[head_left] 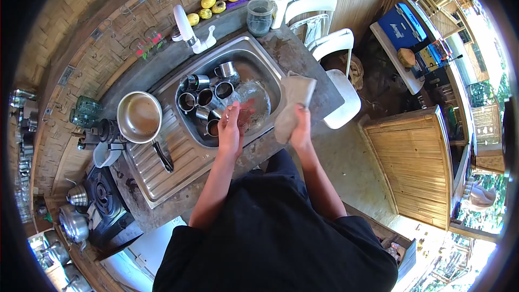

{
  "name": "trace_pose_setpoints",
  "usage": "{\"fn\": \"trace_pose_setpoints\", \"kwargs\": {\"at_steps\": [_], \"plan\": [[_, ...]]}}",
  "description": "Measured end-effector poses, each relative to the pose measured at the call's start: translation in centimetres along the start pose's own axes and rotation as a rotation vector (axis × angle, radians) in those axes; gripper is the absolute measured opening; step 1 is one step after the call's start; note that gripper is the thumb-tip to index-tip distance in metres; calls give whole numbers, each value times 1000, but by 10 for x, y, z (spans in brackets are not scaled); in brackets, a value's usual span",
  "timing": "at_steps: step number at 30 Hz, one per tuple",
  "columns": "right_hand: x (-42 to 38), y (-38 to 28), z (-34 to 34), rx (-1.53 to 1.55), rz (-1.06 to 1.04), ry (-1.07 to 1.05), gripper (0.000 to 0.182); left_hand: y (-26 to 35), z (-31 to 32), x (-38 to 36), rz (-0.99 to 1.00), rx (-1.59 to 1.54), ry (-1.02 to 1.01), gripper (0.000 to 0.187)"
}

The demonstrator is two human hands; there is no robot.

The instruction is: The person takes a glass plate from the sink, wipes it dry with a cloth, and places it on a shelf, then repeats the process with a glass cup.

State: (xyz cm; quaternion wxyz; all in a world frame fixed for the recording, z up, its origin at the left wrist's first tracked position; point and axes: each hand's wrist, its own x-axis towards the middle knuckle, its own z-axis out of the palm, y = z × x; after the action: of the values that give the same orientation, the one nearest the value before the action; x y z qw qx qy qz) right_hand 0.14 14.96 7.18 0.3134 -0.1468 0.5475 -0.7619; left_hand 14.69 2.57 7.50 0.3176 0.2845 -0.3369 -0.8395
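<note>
My right hand (300, 128) grips a beige cloth (298, 91) at the sink's right edge; the cloth hangs loosely and spreads above and beside my fingers. My left hand (230, 132) is raised over the front of the steel sink (274, 78), its fingers loosely bent and apart, with nothing visible in them. Several metal mugs (226, 69) lie jumbled in the basin's left half. Right of them is a round, clear, shiny piece (257, 94), perhaps a plate or lid. A reddish patch beside my left hand is too blurred to name.
A steel frying pan (139, 116) rests on the drainboard (146, 170). Behind the sink are a white faucet (186, 30), yellow fruits (208, 2), a glass jar (260, 17) and a pump bottle (279, 5). White chairs (343, 97) stand right of the counter; a stove (105, 192) is at left.
</note>
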Motion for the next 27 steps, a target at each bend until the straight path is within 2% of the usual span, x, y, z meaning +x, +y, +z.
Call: {"fn": "trace_pose_setpoints", "kwargs": {"at_steps": [1, 3, 4, 5, 10, 13, 16, 18, 19, 21, 22, 25, 26, 27], "plan": [[0, -6, 13, -229, -156, -36, 65, -1, 2, -1, -28, -24, -23, 33], [-1, -22, 43, -938, -670, -138, 73, -5, 6, -2, -103, -69, -53, 41], [-8, -23, 55, -1010, -628, -211, 76, -8, 9, -3, -149, -92, -64, 45], [-15, -22, 63, -1081, -587, -284, 78, -12, 12, -2, -97, -27, -44, 52], [-7, -7, 67, -942, -585, -256, 62, -1, 12, -16, -45, -162, -283, 57], [0, -3, 71, -830, -420, -236, 60, -22, 11, -19, 134, 104, -135, 58], [-7, -11, 76, -933, -587, -273, 57, -18, 6, -13, 217, 239, -116, 57], [-15, -24, 83, -1041, -697, -321, 52, -10, 7, -18, 137, 155, -84, 56], [-12, -31, 86, -1053, -692, -358, 51, -6, 9, -17, 102, 113, -75, 56], [-1, -46, 87, -1080, -673, -429, 49, -6, 2, -16, 166, 325, -67, 56], [1, -49, 94, -980, -668, -355, 45, 1, 8, -19, 194, 393, -74, 57], [31, -42, 98, -654, -474, -305, 39, 5, 14, -22, 283, 549, -90, 57], [31, -40, 97, -665, -486, -275, 37, 4, 17, -22, 296, 533, -84, 57], [27, -45, 99, -762, -613, -325, 37, 4, 18, -22, 307, 519, -79, 57]]}}
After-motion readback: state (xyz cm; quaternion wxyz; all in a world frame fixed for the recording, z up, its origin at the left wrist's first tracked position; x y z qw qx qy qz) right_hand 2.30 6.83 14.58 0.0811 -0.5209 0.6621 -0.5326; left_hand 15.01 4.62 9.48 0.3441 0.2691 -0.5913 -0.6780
